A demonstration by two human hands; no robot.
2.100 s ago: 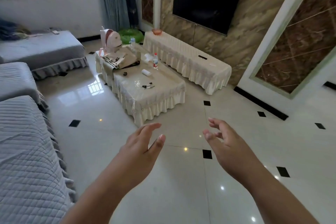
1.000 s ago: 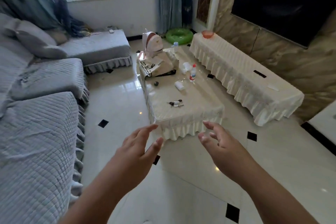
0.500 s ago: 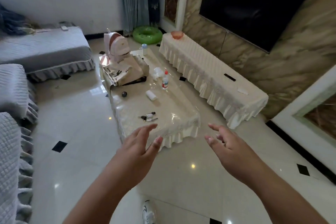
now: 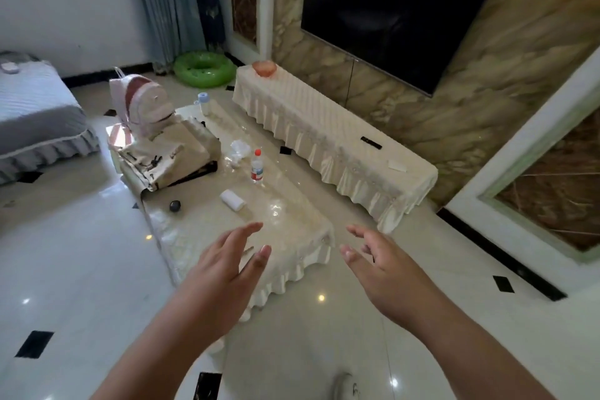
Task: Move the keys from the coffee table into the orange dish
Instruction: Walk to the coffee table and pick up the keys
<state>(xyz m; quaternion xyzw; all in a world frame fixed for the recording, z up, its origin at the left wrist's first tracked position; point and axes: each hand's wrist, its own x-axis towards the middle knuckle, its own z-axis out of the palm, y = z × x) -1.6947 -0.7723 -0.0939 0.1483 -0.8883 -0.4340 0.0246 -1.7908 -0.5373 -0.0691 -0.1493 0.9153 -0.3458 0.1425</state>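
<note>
My left hand (image 4: 224, 273) and my right hand (image 4: 383, 269) are stretched forward, fingers spread and relaxed, holding nothing. The left hand hovers over the near end of the cream-covered coffee table (image 4: 292, 214). It hides the keys almost entirely; only a thin sliver (image 4: 248, 249) shows between its thumb and fingers. The right hand is off the table's near right corner, above the floor. The orange dish (image 4: 264, 68) stands on the far end of the long covered TV bench (image 4: 331, 136).
On the coffee table are a red-capped bottle (image 4: 257, 166), a white roll (image 4: 232, 200), a dark ball (image 4: 174, 205), a beige bag (image 4: 168, 156) and a backpack (image 4: 143, 107). A grey sofa (image 4: 35, 120) stands left, a green swim ring (image 4: 204, 68) beyond.
The view has come closer to the coffee table. My left hand now covers the spot where the keys lay in view before. Both hands stay spread and hold nothing.
</note>
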